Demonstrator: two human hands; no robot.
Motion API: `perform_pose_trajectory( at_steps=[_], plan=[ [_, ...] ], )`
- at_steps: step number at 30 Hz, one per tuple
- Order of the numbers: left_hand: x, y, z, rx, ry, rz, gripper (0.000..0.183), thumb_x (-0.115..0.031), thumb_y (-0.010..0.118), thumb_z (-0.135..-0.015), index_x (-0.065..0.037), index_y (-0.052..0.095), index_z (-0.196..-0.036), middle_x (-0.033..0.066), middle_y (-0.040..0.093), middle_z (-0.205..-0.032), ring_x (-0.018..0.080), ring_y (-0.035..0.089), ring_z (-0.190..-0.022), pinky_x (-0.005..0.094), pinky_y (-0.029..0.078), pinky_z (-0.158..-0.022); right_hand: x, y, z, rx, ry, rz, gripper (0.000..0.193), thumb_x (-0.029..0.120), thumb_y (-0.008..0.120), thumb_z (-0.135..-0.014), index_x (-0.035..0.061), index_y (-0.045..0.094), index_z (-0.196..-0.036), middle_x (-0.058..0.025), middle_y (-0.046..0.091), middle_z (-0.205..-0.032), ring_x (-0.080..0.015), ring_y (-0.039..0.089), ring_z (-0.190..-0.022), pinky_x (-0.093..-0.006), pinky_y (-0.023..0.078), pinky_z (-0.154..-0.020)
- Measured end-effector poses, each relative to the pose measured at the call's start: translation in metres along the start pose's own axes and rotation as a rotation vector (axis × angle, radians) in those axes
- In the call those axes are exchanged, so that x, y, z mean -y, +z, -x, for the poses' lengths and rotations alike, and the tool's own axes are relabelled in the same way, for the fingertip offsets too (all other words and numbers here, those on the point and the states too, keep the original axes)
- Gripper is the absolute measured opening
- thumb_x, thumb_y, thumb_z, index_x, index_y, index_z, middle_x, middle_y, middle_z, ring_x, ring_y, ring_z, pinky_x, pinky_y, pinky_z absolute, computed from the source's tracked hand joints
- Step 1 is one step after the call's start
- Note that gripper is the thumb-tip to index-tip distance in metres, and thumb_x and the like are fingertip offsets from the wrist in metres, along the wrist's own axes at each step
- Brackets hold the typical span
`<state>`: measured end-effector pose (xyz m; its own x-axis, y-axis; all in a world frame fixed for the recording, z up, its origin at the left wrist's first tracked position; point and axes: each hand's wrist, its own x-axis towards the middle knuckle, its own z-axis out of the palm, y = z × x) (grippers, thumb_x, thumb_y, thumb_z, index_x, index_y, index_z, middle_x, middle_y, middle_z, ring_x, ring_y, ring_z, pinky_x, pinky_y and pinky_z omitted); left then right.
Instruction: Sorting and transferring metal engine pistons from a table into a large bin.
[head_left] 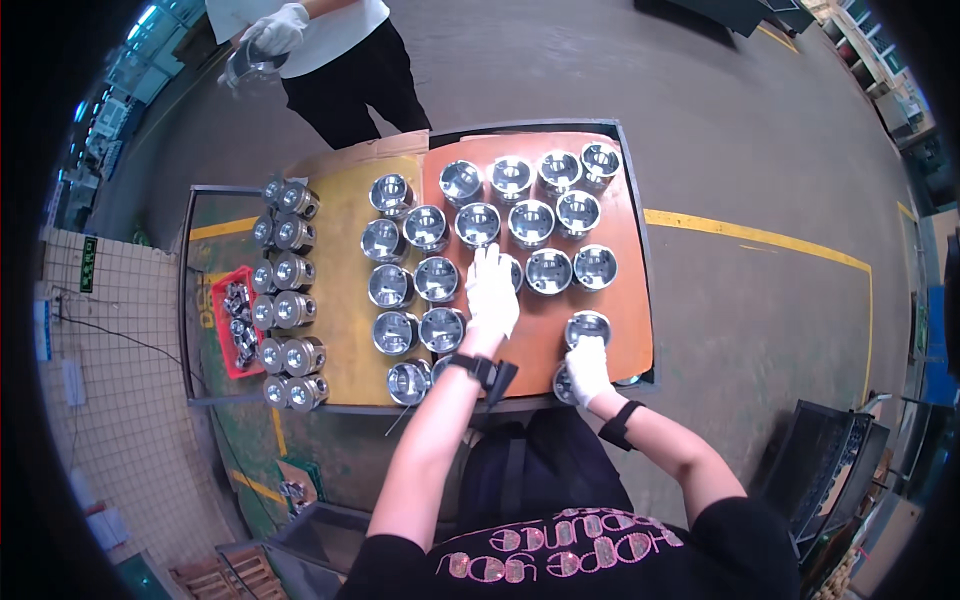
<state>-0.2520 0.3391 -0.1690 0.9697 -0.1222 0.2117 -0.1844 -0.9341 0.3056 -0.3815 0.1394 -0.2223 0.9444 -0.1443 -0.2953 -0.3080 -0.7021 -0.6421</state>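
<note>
Several silvery metal pistons stand with their hollow ends up in loose rows on the table, such as this far-corner piston. My left hand, in a white glove, reaches over the middle rows with fingers stretched out. Its fingertips are at the near edge of one piston, and it partly covers another piston beside it. My right hand, also gloved, has its fingers curled over the near rim of a piston at the near right. Beside that hand a further piston is partly hidden.
More pistons lie on their sides in paired stacks along the left. A red bin of small metal parts sits beyond them. Orange and yellow sheets cover the metal-edged table. Across it stands a person with a gloved hand holding a metal part.
</note>
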Motion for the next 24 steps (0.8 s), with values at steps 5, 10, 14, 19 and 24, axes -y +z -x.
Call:
perform_pose_trajectory(
  at_steps=[5,10,14,19,24],
  plan=[
    [0.019,0.038,-0.033,0.409,0.04,-0.016,0.022,-0.012,0.048,-0.091,-0.006,0.061,-0.108,0.013,0.062,-0.111,0.0301,0.059,-0.105,0.0477,0.048,-0.087,-0.043,-0.014,-0.017,-0.042,-0.109,0.088,0.024,0.011,0.051,-0.084,-0.004,0.059,-0.1,-0.0274,0.057,-0.101,-0.0431,0.054,-0.099,-0.0499,0.041,-0.097],
    [0.036,0.058,-0.022,0.355,-0.062,-0.313,0.023,-0.018,0.052,-0.091,-0.007,0.06,-0.109,0.0116,0.058,-0.107,0.0287,0.056,-0.096,0.0449,0.045,-0.079,-0.054,-0.008,-0.024,0.009,-0.41,0.42,0.023,0.013,0.055,-0.084,-0.0044,0.063,-0.095,-0.0244,0.059,-0.1,-0.0401,0.055,-0.1,-0.0527,0.04,-0.099],
    [0.038,0.065,-0.032,0.133,0.011,-0.201,0.052,-0.017,0.05,-0.093,0.0,0.041,-0.141,0.0225,0.038,-0.146,0.0412,0.029,-0.137,0.0449,0.026,-0.115,-0.058,-0.012,-0.022,0.042,-0.467,0.691,0.023,0.015,0.055,-0.086,-0.0033,0.065,-0.094,-0.0226,0.059,-0.097,-0.0376,0.056,-0.099,-0.0544,0.039,-0.099],
    [0.077,0.098,-0.054,0.121,-0.288,0.102,0.033,-0.01,0.046,-0.091,0.004,0.058,-0.118,0.0294,0.054,-0.125,0.044,0.049,-0.121,0.0459,0.039,-0.104,-0.048,-0.013,-0.031,0.161,-0.479,0.693,0.023,0.015,0.054,-0.086,-0.0045,0.062,-0.094,-0.0236,0.06,-0.099,-0.0395,0.056,-0.099,-0.0537,0.041,-0.095],
    [0.057,0.093,-0.037,0.193,-0.399,0.224,0.028,-0.011,0.039,-0.094,0.002,0.064,-0.097,0.0268,0.063,-0.099,0.0395,0.061,-0.093,0.047,0.048,-0.082,-0.044,-0.014,-0.034,0.009,-0.568,0.71,0.02,0.006,0.049,-0.082,-0.0039,0.064,-0.093,-0.0224,0.059,-0.09,-0.0365,0.057,-0.091,-0.0517,0.043,-0.09]
  ],
)
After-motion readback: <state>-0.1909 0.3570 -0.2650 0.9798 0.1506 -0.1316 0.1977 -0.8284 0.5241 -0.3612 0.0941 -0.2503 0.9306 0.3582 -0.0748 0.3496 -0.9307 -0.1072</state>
